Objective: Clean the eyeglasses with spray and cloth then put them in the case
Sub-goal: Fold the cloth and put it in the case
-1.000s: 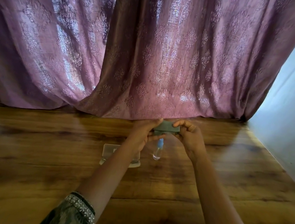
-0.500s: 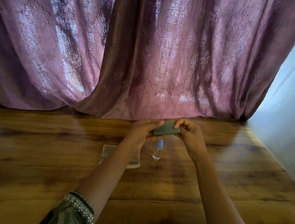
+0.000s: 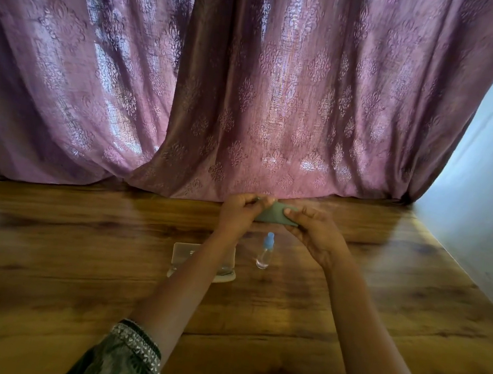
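Head view: both hands [image 3: 238, 214] [image 3: 316, 234] have tilted the case [image 3: 276, 214] since before.

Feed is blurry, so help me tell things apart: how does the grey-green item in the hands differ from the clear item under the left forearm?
The grey-green item is opaque and dark; the clear item is pale and see-through. The grey-green item is held off the table between the left hand and right hand; the clear item lies flat on it, untouched. Both look flat and roughly rectangular.

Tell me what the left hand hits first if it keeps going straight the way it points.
Probably the purple curtain. The left hand points away across the table, gripping the grey-green case, and the curtain's hem hangs just beyond; depth is unclear.
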Available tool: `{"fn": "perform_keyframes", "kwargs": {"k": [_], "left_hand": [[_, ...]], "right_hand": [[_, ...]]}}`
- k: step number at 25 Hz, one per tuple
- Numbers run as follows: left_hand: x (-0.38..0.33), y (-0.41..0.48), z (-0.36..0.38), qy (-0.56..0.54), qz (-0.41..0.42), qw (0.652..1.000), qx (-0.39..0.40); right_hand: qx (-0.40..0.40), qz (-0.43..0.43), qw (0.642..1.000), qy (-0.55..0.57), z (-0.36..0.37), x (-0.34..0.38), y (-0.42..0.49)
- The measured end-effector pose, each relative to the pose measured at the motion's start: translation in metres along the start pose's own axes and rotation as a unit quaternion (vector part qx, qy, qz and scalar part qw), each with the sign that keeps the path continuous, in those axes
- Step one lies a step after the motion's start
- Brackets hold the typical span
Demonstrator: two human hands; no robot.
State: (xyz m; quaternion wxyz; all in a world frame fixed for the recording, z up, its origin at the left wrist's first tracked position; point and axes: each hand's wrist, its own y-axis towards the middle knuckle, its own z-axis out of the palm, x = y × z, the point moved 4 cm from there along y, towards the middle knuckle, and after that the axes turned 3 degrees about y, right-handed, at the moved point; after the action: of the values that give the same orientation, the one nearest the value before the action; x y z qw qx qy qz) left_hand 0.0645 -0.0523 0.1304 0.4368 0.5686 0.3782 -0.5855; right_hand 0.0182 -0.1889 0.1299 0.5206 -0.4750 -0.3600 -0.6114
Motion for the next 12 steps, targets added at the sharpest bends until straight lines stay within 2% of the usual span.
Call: {"fn": "perform_keyframes", "kwargs": {"k": [3, 12], "left_hand": [[0.004, -0.001, -0.001, -0.029, -0.038, 0.998, 0.029], [0.007, 0.010, -0.009, -0.019, -0.020, 0.999, -0.030]], "right_hand": [[-0.026, -0.011, 0.999, -0.015, -0.001, 0.001, 0.002], [-0.084, -0.040, 0.995, 0.037, 0.004, -0.002, 0.006]]}}
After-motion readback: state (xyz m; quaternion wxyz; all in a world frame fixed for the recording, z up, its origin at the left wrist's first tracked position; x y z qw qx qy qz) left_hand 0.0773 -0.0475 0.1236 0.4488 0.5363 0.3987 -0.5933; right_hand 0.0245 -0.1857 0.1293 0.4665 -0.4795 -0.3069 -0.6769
